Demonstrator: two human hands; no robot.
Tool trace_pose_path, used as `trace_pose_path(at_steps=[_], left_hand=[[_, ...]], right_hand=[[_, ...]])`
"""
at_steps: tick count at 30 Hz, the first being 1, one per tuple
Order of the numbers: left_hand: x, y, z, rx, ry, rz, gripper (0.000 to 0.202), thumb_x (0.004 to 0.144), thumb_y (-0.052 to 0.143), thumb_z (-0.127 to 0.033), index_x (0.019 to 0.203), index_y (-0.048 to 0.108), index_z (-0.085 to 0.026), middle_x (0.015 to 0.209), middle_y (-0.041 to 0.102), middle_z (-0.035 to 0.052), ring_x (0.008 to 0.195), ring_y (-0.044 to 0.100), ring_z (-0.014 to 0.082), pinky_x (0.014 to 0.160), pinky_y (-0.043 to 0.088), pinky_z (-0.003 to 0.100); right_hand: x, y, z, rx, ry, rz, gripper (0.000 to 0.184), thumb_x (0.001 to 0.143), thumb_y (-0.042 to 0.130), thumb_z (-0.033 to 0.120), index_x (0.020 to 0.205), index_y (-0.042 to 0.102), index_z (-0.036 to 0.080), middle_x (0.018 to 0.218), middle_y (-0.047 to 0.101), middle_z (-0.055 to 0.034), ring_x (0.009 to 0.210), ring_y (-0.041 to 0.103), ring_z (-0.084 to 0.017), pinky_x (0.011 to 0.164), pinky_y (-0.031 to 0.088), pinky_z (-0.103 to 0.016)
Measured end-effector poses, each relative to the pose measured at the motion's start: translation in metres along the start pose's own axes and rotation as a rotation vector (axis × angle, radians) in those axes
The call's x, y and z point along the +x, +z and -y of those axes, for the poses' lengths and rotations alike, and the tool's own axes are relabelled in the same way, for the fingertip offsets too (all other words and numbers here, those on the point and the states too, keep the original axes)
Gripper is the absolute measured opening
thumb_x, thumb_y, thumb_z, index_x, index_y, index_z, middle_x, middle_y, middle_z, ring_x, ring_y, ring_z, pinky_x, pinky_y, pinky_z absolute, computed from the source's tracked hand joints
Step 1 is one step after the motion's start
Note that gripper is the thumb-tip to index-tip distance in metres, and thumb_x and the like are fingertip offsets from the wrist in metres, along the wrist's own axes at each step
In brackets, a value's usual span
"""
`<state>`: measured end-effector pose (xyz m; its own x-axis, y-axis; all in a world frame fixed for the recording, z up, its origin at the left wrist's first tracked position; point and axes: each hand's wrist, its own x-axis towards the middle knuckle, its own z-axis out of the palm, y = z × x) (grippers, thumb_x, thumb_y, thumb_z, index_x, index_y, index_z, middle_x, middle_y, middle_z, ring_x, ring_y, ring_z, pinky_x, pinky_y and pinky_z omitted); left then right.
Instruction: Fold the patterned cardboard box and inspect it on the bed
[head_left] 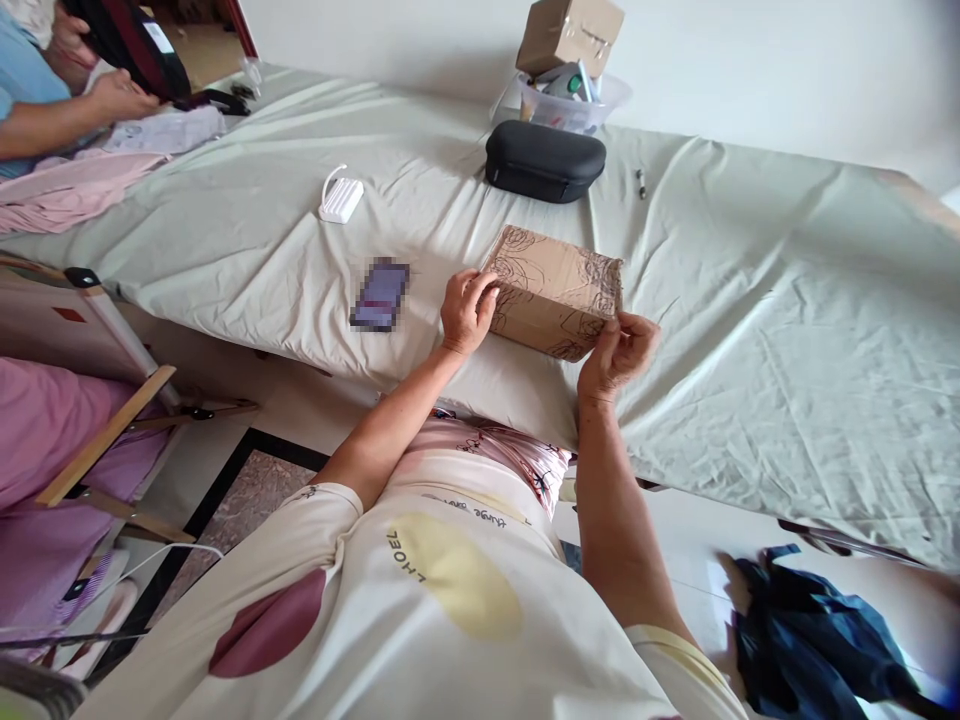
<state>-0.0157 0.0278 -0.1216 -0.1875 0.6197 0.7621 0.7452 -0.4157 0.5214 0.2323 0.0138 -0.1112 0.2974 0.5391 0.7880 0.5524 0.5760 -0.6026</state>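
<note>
A brown cardboard box [551,310] with dark scribbled loops on its faces sits near the front edge of the cloth-covered table. My left hand [469,308] grips the box's left end, its fingers curled over the upper edge. At the opposite end my right hand [619,352] pinches the front right corner between thumb and fingers. The undersides of the box and some fingertips are hidden. Left of the box lies a phone [380,295], blurred into blocks. A black hard case [545,160] stands just behind the box.
A white power bank [342,200] with a short cable lies farther left. Behind the case, a clear plastic bin [574,108] holds items beneath another cardboard box [568,38]. A small pen-like object [641,184] lies to the right. Another person's hand [124,97] is at the far left, near a dark bag.
</note>
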Motion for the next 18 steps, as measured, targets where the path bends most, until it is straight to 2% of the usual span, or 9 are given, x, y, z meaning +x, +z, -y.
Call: trace_pose_path(at_steps=[5,11,14,18], left_hand=[[0.002,-0.004,-0.009,0.129,-0.009,0.002,0.046,0.112,0.038,-0.049,0.129,0.073,-0.023,0.142,0.064,0.0178,0.142,0.057,0.0302,0.121,0.042,0.049],[0.001,-0.003,-0.032,0.15,0.101,0.193,0.046,0.111,0.039,-0.046,0.14,0.067,-0.025,0.153,0.061,0.0177,0.157,0.044,0.0319,0.129,0.028,0.057],[-0.002,0.0,-0.041,0.157,0.2,0.274,0.048,0.11,0.04,-0.048,0.145,0.064,-0.026,0.158,0.057,0.0172,0.159,0.041,0.0324,0.131,0.022,0.059],[-0.004,-0.002,-0.044,0.137,0.313,0.325,0.055,0.108,0.045,-0.058,0.148,0.062,-0.026,0.163,0.052,0.0176,0.161,0.037,0.0345,0.132,0.018,0.061]], right_hand=[[0.001,0.001,0.004,-0.1,0.012,0.047,0.033,0.104,0.051,0.051,0.102,0.068,0.023,0.104,0.058,-0.0078,0.099,0.062,-0.024,0.078,0.058,-0.039],[-0.001,0.002,0.005,-0.045,0.003,0.093,0.027,0.103,0.054,0.046,0.107,0.069,0.024,0.108,0.056,-0.0087,0.103,0.06,-0.024,0.076,0.059,-0.039],[-0.005,0.004,0.011,-0.041,-0.081,0.152,0.027,0.102,0.054,0.045,0.108,0.07,0.024,0.103,0.058,-0.0077,0.096,0.06,-0.023,0.075,0.06,-0.039],[-0.015,0.009,0.026,-0.02,-0.268,0.328,0.033,0.103,0.052,0.045,0.12,0.071,0.023,0.101,0.064,-0.0087,0.091,0.064,-0.023,0.083,0.061,-0.042]])
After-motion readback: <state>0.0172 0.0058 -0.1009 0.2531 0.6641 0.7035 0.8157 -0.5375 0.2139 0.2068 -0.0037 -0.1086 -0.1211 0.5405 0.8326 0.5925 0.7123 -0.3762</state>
